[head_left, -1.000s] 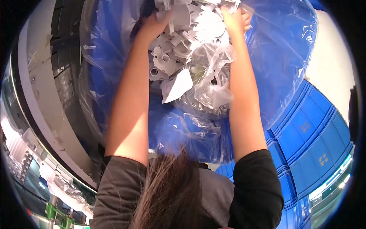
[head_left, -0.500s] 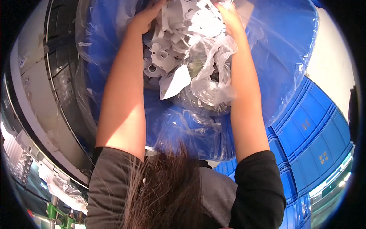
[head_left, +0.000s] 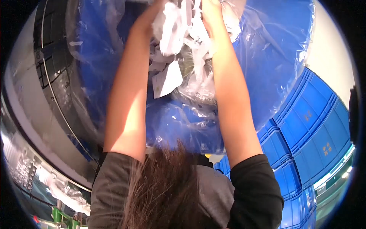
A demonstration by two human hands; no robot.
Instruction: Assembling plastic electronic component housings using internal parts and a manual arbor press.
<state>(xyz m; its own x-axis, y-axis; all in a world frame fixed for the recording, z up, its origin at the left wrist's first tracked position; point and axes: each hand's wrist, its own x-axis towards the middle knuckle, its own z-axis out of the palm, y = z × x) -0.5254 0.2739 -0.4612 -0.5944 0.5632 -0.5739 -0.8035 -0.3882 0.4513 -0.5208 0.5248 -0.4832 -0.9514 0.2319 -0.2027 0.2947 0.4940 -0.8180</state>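
Observation:
A bunch of white plastic parts (head_left: 173,34) is caught between my two hands at the top of the head view, bright with sunlight. My left hand (head_left: 150,17) closes on its left side, and my right hand (head_left: 211,15) closes on its right. The upper edge and glare hide most of the fingers. Below the bunch lie a white paper-like piece (head_left: 167,80) and a crumpled clear plastic bag (head_left: 196,87) with something greenish inside. All this is within a large blue bin (head_left: 267,76) lined with clear film, and both my forearms reach over its near rim.
Blue plastic crates (head_left: 312,118) are stacked to the right of the bin, beside a pale wall (head_left: 329,49). On the left runs a dark panel with a pale rail (head_left: 51,89). Green metal equipment (head_left: 61,217) stands at the lower left.
My hands have drawn closer together, the right one moving left. White parts are now gathered up between them, covering the grey-white pieces with round holes seen before.

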